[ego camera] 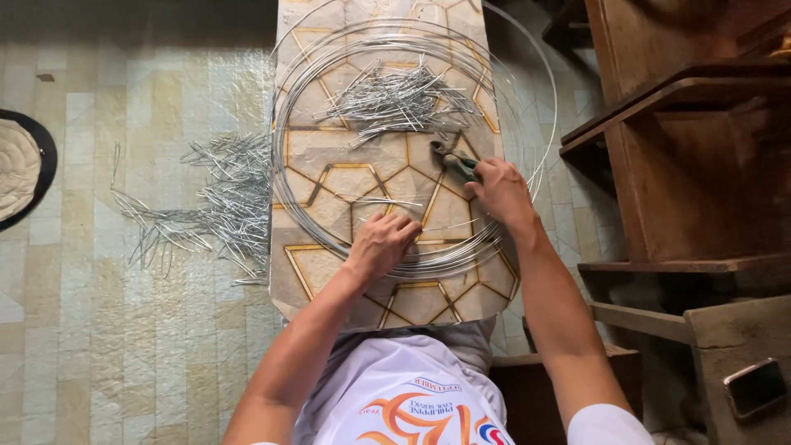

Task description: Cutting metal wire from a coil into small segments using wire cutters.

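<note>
Pale patterned floor tiles surround a narrow surface (pixel 329 280) covered in a beige sheet with gold-edged hexagons, and on it lies a large coil of silver wire (pixel 288 156), its loops overhanging the far and right edges.

At the near arc of the coil, the left hand (pixel 381 243) has its fingers (pixel 404 224) curled and pressed together, pinching down on a strand of wire. Just right of that, on the coil's right side, the right hand (pixel 501 191) is closed around green-handled pliers (pixel 451 158), whose nose points into the coil; a short bent piece of wire (pixel 375 200) lies inside the coil between the two hands.

Judging by how things lie, the cutting is well along: a heap of cut wire pieces (pixel 400 100) sits inside the far half of the coil, and a second, looser pile of bent wire pieces (pixel 210 206) lies on the floor left of the coil. Many loops remain whole, so plenty seems left.

No box or tray holds the pieces; both heaps lie loose. Right of the coil stands dark wooden furniture (pixel 684 165), with a phone (pixel 754 386) resting on a nearer ledge.
</note>
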